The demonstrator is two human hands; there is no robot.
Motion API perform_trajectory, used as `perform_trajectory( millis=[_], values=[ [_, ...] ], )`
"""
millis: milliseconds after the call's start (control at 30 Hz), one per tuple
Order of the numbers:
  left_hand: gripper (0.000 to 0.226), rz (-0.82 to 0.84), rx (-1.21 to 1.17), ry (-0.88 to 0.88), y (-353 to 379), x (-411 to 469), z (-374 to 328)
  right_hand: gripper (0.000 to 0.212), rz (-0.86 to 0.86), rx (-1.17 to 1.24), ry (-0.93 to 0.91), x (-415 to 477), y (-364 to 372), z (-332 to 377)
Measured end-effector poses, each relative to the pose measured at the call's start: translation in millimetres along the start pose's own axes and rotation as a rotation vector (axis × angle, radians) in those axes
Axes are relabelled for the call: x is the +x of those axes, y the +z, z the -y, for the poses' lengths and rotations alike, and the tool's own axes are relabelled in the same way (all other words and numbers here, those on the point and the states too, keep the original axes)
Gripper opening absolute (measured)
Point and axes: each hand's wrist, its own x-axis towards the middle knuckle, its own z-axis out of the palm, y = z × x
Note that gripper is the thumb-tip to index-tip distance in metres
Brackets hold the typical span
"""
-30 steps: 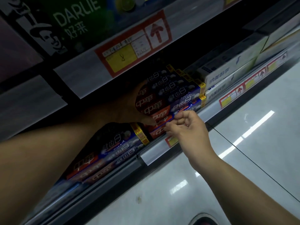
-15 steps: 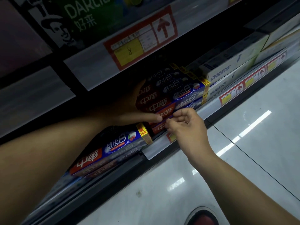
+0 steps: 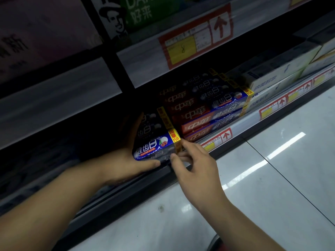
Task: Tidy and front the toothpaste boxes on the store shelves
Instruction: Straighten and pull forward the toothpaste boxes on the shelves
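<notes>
Two stacks of dark blue and red toothpaste boxes lie on the lower shelf. My left hand grips the left stack, its fingers stretched over the top box and its thumb along the front face. At that stack's yellow right end, my right hand pinches the corner, index finger on the end flap and thumb on the front. The right stack sits untouched just beyond, its fronts near the shelf edge. Most of the left stack is hidden by my left hand and by shadow.
White toothpaste boxes lie further right on the same shelf. A rail with red and yellow price tags runs along the shelf front. The upper shelf edge hangs over the boxes. Below is shiny floor.
Both hands have left the right stack and moved left and nearer to the left stack. My left hand now spans it and my right hand holds its end.
</notes>
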Motion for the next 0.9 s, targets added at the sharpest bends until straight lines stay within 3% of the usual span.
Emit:
perform_trajectory(
  millis=[300,633,900],
  values=[
    [0.121,-0.112,-0.051,0.022,6.5,7.6,2.7,0.040,-0.063,-0.023,0.000,5.2,10.2,7.5],
    [0.121,-0.114,-0.044,-0.026,6.2,10.3,-6.5,0.050,-0.118,0.038,0.053,0.6,18.8,3.7],
    [0.123,-0.079,-0.021,-0.020,3.0,9.3,-10.0,0.050,-0.011,0.000,0.058,-4.1,3.1,11.7]
  ],
)
